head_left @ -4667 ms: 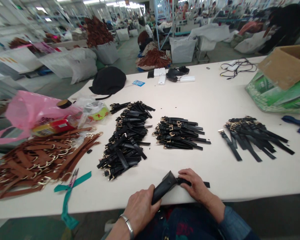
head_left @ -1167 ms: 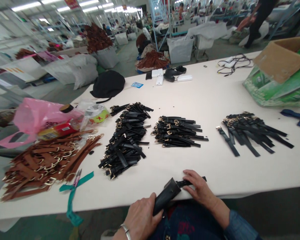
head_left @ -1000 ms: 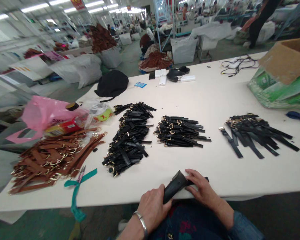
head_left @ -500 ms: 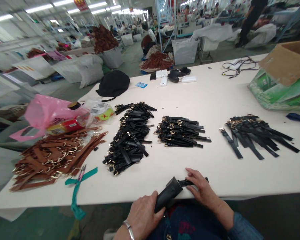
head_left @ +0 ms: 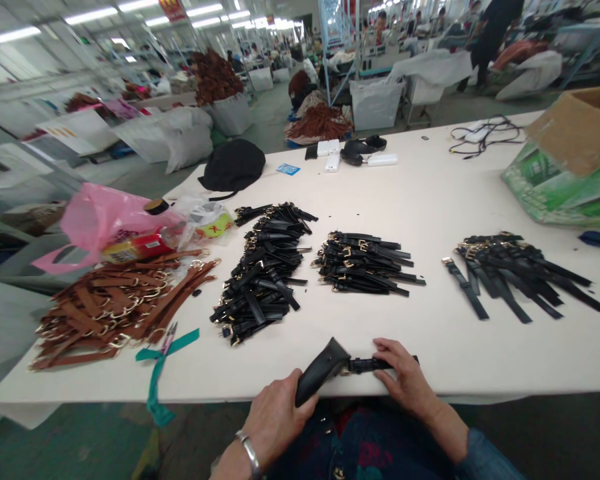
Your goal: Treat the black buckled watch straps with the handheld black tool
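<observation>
My left hand (head_left: 280, 407), with a silver bracelet at the wrist, is closed around a thick black leather-look piece (head_left: 325, 368) that flares at its far end. I cannot tell what it is. Its far end points up and right, close to the buckle of a short black strap (head_left: 363, 365). My right hand (head_left: 400, 373) pinches that strap between thumb and fingers, near the table's front edge. Beyond my hands lie a pile of black buckled straps (head_left: 265, 267), a smaller stack of black straps (head_left: 367, 263) and fanned-out black straps (head_left: 515, 277) on the right.
Brown straps with metal rings (head_left: 115, 300) lie at the left, beside small snips (head_left: 169, 337) tied with a teal ribbon (head_left: 155, 387). Behind them sits a pink plastic bag (head_left: 105, 213). A black cap (head_left: 235, 163) lies farther back, and a cardboard box (head_left: 575, 133) stands at right.
My left hand has drawn the thick black piece left and slightly up, showing more of the strap's buckle end. My right hand keeps its pinch. The whole view has shifted slightly.
</observation>
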A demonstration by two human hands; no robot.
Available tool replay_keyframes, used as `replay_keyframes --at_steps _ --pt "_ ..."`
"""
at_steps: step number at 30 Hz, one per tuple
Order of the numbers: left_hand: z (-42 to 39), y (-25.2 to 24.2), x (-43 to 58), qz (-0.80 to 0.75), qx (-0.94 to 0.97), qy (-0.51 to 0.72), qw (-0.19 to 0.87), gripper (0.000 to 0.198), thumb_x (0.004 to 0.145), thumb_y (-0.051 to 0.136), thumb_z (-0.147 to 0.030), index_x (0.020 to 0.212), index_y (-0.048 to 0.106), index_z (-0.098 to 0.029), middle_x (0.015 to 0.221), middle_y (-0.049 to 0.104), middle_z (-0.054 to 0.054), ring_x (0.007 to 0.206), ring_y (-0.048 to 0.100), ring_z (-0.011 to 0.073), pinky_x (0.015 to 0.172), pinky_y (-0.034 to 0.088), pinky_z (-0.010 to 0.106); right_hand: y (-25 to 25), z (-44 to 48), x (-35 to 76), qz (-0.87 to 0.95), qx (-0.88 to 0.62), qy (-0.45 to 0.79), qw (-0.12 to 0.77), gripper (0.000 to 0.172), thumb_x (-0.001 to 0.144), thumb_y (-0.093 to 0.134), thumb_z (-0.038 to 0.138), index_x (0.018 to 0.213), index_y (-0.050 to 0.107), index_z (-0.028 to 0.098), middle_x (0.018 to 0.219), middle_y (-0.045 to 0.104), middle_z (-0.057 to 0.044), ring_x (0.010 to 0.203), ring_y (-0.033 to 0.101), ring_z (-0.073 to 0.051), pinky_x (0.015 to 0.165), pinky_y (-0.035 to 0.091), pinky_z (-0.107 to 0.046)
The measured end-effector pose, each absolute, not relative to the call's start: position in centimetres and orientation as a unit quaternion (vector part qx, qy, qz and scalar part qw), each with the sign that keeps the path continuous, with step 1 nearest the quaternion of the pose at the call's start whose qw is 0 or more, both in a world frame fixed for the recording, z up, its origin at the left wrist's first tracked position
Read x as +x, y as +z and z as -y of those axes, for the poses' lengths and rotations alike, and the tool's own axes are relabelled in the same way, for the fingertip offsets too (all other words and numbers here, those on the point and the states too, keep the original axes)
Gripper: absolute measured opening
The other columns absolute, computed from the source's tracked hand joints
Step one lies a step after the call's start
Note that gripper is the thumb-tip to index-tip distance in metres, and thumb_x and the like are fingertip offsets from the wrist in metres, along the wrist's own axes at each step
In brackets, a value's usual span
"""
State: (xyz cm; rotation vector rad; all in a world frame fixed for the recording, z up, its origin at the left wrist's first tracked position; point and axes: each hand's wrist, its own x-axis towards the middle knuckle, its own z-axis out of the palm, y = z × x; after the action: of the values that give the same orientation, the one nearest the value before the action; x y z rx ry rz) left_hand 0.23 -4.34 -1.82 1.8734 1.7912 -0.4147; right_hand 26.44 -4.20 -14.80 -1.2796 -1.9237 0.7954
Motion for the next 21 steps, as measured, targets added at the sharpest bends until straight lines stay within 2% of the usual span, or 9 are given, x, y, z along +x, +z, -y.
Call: replay_keyframes --at_steps 6,13,21 --pt "5.8 -2.2 -0.4 -0.664 0.676 -0.158 0.276 0.034 0.075 0.041 -0.048 0.095 0.054 -0.024 0.083 0.066 0.005 0.078 0.060 0.0204 0.066 0.039 0.028 -13.6 3.9 26.0 0.743 -0.513 0.306 0.302 0.022 0.072 0.054 0.015 0.094 0.055 0.019 0.112 0.050 -0.011 0.105 0.048 -0.023 0.089 0.042 -0.041" --pt "5.5 -2.3 -0.2 -0.662 0.675 -0.156 0.287 0.038 0.076 0.040 -0.048 0.100 0.053 -0.022 0.088 0.066 0.007 0.083 0.059 0.0207 0.071 0.040 0.028 -13.1 3.7 26.1 0.775 -0.500 0.276 0.271 0.023 0.076 0.053 0.018 0.099 0.055 0.020 0.099 0.056 -0.009 0.095 0.051 -0.022 0.083 0.044 -0.040" --pt "5.7 -1.4 0.1 -0.643 0.685 -0.160 0.303 0.035 0.075 0.042 -0.048 0.097 0.054 -0.024 0.085 0.066 0.005 0.080 0.060 0.0191 0.067 0.040 0.026 -12.7 3.1 26.4 0.800 -0.476 0.276 0.241 0.021 0.080 0.053 0.024 0.100 0.057 0.022 0.092 0.058 -0.007 0.087 0.053 -0.021 0.077 0.046 -0.037"
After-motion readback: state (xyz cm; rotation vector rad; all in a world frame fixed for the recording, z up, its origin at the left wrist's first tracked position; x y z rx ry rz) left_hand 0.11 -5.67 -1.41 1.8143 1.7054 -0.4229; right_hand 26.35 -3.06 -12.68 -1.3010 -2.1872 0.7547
